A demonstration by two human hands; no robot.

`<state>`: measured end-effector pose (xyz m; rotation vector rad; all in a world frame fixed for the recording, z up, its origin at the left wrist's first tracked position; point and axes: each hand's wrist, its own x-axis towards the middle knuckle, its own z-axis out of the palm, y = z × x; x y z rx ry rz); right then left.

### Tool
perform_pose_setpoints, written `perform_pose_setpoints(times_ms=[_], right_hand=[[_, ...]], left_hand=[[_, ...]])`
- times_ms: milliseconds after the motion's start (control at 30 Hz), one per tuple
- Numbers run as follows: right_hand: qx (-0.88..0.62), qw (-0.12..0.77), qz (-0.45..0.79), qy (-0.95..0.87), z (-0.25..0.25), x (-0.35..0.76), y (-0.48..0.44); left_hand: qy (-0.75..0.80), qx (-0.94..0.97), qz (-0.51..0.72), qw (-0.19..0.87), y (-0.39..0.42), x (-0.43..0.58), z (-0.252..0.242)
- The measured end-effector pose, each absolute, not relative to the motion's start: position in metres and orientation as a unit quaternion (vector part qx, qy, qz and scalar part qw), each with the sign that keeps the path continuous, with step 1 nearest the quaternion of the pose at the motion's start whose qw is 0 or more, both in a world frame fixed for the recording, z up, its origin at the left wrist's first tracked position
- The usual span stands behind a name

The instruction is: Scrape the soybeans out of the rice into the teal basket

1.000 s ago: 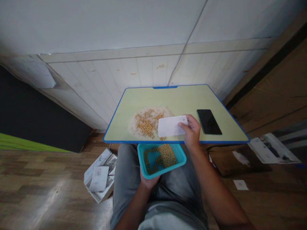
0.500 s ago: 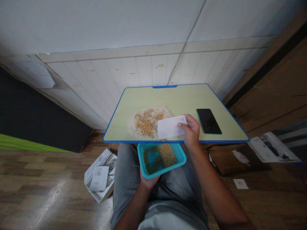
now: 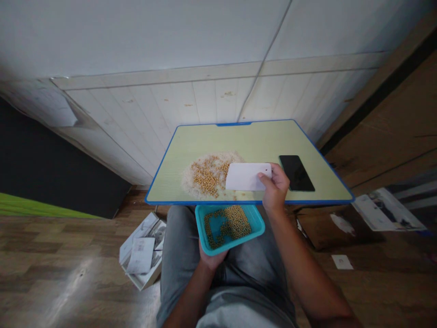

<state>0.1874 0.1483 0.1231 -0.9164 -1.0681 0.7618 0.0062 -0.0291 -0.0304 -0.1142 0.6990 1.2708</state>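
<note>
My right hand (image 3: pixel 275 186) pinches a white plastic scraper card (image 3: pixel 244 176) by its right end, thumb on top. The card's left edge is at the right side of a pile of soybeans (image 3: pixel 208 176) mixed with white rice (image 3: pixel 188 182) on the table. A few beans lie below the card near the table's front edge. Under that edge my left hand (image 3: pixel 213 259) grips a turquoise basket (image 3: pixel 257 228) from its near side, the fingers hidden beneath it. More soybeans (image 3: pixel 239 222) lie inside, mostly toward the right.
The small table (image 3: pixel 266 136) has a blue rim. A black phone (image 3: pixel 297 173) lies on its right part. On the floor stand an open white box (image 3: pixel 141 255) at the left and a cardboard box (image 3: pixel 327 230) at the right. A wall is behind the table.
My right hand and the card have shifted slightly right, and the card has turned more level. Several beans near the front edge are more spread out. The basket stays put.
</note>
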Motion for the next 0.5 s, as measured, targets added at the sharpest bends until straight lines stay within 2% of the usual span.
perform_pose_setpoints(times_ms=[133, 500], right_hand=[[-0.431, 0.706, 0.315, -0.466, 0.121, 0.193, 0.139], [-0.442, 0.675, 0.349, -0.476, 0.121, 0.205, 0.132]], left_hand=[[0.366, -0.087, 0.587, 0.717, -0.027, 0.012, -0.021], [0.331, -0.084, 0.587, 0.734, -0.028, 0.008, -0.026]])
